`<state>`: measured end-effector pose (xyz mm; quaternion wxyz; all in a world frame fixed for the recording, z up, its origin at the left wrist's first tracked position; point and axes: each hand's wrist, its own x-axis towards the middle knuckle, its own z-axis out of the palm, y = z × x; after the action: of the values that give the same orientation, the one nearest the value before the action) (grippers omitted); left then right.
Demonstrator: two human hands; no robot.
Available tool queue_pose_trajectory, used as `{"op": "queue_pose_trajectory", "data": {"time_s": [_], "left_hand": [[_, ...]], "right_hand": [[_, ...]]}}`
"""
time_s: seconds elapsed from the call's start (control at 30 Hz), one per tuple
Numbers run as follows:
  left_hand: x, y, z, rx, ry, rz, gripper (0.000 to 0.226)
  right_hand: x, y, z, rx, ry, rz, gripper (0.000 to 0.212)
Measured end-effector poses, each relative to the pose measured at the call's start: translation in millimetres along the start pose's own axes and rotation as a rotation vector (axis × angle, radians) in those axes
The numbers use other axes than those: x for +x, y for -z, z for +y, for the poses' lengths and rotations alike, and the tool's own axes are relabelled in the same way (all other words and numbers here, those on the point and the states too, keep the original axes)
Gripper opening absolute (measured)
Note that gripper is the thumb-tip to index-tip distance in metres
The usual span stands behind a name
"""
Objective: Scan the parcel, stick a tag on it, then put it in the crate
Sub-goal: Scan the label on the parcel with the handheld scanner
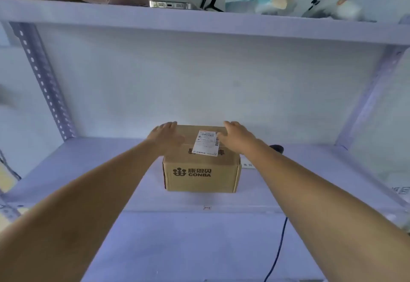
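Note:
A small brown cardboard parcel printed "CONBA" stands on the white shelf, near its middle. A white shipping label lies on the parcel's top. My left hand rests on the top left of the parcel, fingers curled over its far edge. My right hand rests on the top right, fingers over the far edge, thumb touching the label. Both hands hold the parcel, which still sits on the shelf. No crate is in view.
A dark scanner-like object lies behind my right forearm, with a dark cable hanging over the shelf's front. White paper slips lie right of the parcel. An upper shelf carries bags and devices. Perforated uprights frame the sides.

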<state>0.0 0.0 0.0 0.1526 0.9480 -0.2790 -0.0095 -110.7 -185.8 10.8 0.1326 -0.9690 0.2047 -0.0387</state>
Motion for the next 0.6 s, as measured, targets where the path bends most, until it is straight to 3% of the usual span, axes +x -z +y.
{"op": "queue_pose_trajectory", "data": {"time_s": [0.13, 0.37, 0.47, 0.6], "left_hand": [[2.2, -27.7, -13.9, -0.468, 0.139, -0.065, 0.074], [-3.1, -58.1, -32.5, -1.24, 0.324, -0.182, 0.04], [-8.2, -66.4, -39.7, -1.373, 0.276, -0.271, 0.04], [-11.6, -79.2, -54.7, -1.524, 0.163, -0.345, 0.064]], "right_hand": [[9.6, -27.6, 17.1, 0.397, -0.137, 0.037, 0.061], [11.5, -72.5, 37.1, 1.009, -0.438, 0.016, 0.037], [11.9, -76.2, 40.2, 1.014, -0.423, 0.067, 0.036], [5.8, -80.4, 44.5, 1.0, -0.37, 0.126, 0.026]]}}
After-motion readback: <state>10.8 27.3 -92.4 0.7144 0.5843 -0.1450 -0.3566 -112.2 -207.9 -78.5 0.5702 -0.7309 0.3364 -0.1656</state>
